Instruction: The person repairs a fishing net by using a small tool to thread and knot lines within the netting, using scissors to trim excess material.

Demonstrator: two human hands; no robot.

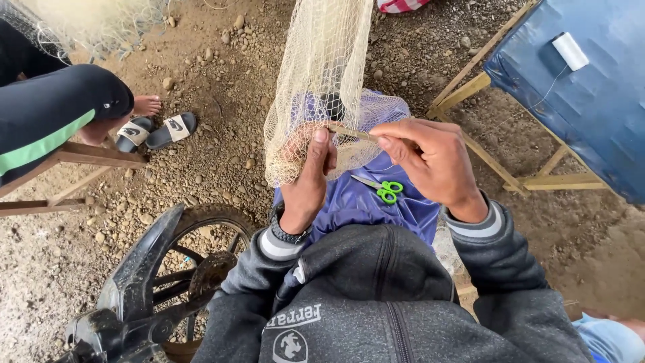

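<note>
Head view: left hand (306, 178) grips net (322, 81), right hand (430, 158) pinches netting needle (353, 132) — best keep mesh taut w/ left, pass needle cleanly; scissors (383, 189) near on lap.

L hand (306, 178) raised w/ thumb pointing to 12, fingers curled shut. R hand (430, 161) at its 3 o'clock, thumb & forefinger pinched, pointing to 9. Both forearms bent inward.

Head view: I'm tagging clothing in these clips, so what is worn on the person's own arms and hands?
Both arms wear dark grey jacket sleeves ending in ribbed cuffs striped light grey and dark. The left hand is bare, with a dark wristwatch at its wrist. The right hand is bare too, with no glove or ring visible.
</note>
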